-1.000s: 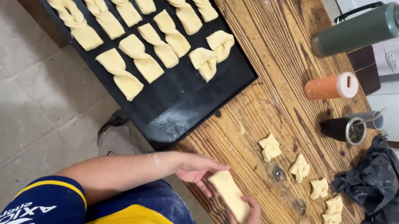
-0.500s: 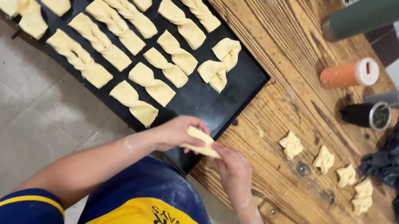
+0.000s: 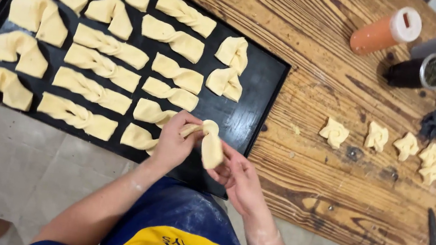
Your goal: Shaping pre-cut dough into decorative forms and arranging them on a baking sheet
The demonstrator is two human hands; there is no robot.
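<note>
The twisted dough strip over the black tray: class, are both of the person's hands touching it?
Touching. The head view shows the left hand pinching one end of the dough strip and the right hand with its fingers against the lower end.

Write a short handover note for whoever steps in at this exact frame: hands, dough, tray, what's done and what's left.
Left hand and right hand both hold one dough strip, twisted in the middle, above the near edge of the black tray.
Done: rows of twisted pieces fill most of the tray.
Left: the held strip is not yet set down; the tray's right part is bare. Five small knotted pieces lie on the wooden table, right of the tray. A knife lies near the table's right edge.
</note>
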